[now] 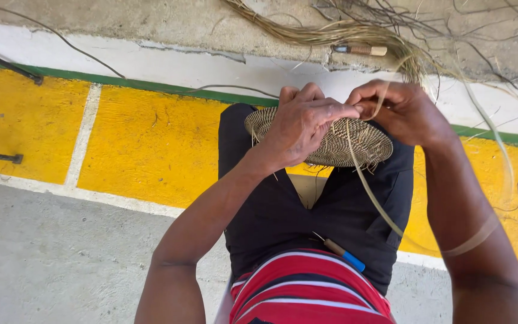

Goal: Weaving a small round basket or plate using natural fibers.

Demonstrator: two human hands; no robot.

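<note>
Seen from above, a round woven basket base rests on the person's knees at centre frame, the left hand clamped over its rim while the right hand, at two o'clock, pinches a pale fibre strand.

- The woven disc rests on the person's knees, under the left hand, with the right hand at its right edge.
- An awl lies on the lap, nearer the body.
- The fibre bundle lies on the ground beyond the knees.
</note>
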